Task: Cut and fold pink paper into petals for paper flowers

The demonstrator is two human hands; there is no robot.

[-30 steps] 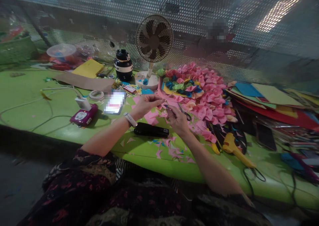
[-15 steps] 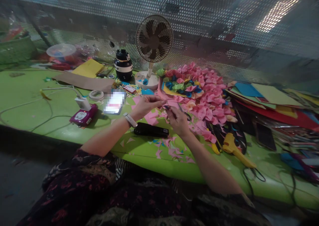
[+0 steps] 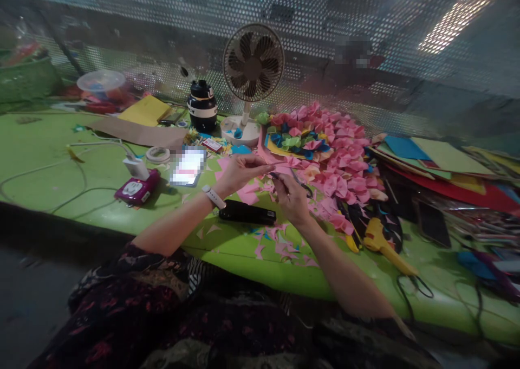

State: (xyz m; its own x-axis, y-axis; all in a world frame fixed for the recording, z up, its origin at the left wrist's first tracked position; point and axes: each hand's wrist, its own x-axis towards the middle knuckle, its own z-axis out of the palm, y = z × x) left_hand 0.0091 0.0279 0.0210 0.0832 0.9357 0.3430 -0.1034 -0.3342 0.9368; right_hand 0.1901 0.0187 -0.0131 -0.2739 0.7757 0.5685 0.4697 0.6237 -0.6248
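My left hand [image 3: 239, 172], with a pale watch band at its wrist, pinches a small pink paper piece [image 3: 278, 164] between thumb and fingers. Close beside its fingertips, my right hand [image 3: 291, 196] is closed around a small dark thing that I cannot make out. A dark loop, perhaps a scissors handle [image 3: 309, 191], shows just behind the right hand. Under the hands lie pink paper pieces [image 3: 247, 193] and cut scraps [image 3: 284, 245]. A black stapler-like object [image 3: 247, 212] rests on the green table [image 3: 227, 250] below my left hand.
Folded pink paper flowers [image 3: 345, 141] are heaped at the back right. Behind stand a fan [image 3: 254, 63] and a black bottle [image 3: 202, 109]. A lit phone [image 3: 187, 166] and purple adapter [image 3: 140, 187] lie left; a yellow glue gun [image 3: 385, 244] and coloured sheets [image 3: 442, 155] lie right.
Both hands have shifted very slightly to the right, and the pink paper at my left fingertips shows more clearly. The things on the table stay in place.
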